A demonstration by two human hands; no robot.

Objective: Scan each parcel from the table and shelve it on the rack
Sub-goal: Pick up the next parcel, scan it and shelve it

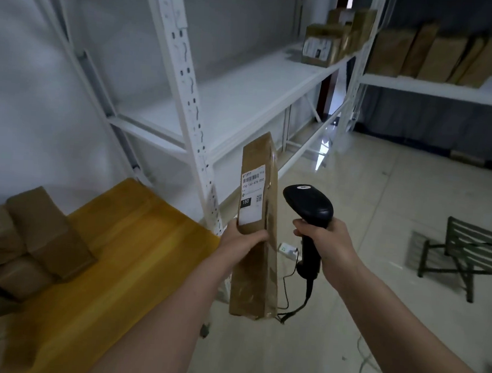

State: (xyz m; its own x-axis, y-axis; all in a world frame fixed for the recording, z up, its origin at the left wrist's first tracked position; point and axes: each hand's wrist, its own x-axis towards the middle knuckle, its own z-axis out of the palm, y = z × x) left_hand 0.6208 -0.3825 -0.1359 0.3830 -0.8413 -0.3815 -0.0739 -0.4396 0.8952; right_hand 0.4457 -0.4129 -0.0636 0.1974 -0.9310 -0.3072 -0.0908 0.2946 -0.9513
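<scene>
My left hand point(242, 238) grips a long, flat brown parcel point(255, 262) upright in front of me, its white barcode label point(251, 195) facing me. My right hand point(325, 244) holds a black corded barcode scanner point(308, 208) by its handle, just right of the parcel, head up near the label. Several more brown parcels point(28, 238) lie piled on the yellow table point(123, 253) at the lower left. The white rack point(233, 98) stands straight ahead, with a few shelved parcels point(333, 41) at the far end of its upper shelf.
A second white rack point(438, 89) at the right carries a row of upright brown parcels point(440, 57). A dark folding stool point(467, 257) stands on the glossy tiled floor at the right. The scanner's cable point(286, 302) hangs down below my hands.
</scene>
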